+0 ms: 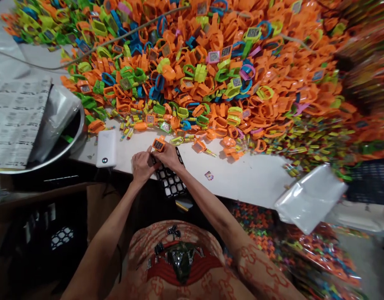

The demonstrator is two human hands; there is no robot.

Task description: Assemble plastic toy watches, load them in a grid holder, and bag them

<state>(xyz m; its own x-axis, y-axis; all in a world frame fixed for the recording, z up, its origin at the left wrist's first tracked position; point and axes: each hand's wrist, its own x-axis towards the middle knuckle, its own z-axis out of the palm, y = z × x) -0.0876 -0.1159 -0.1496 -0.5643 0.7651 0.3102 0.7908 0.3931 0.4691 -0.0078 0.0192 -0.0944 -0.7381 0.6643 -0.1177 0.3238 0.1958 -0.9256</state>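
Fingers (150, 151) of left hand (142, 165) and right hand (169, 157) pinching orange toy watch (158, 144), knuckles together, wrists above black grid tray (171, 184)

Bright, even overhead light; strong fisheye warp, edges smeared, lower left dim

toy watch (158, 144) over grid tray (170, 180) | power bank (106, 148) left of it | pile (210, 62) behind | bag (309, 198) right

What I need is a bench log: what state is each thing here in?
Small orange plastic toy watch: pinched by both hands.
Left hand: shut on the watch.
Right hand: shut on the watch.
White rectangular power bank: lying flat, display lit.
Black plastic grid tray: flat, overhanging table edge.
Clear plastic bag: overhanging table edge.
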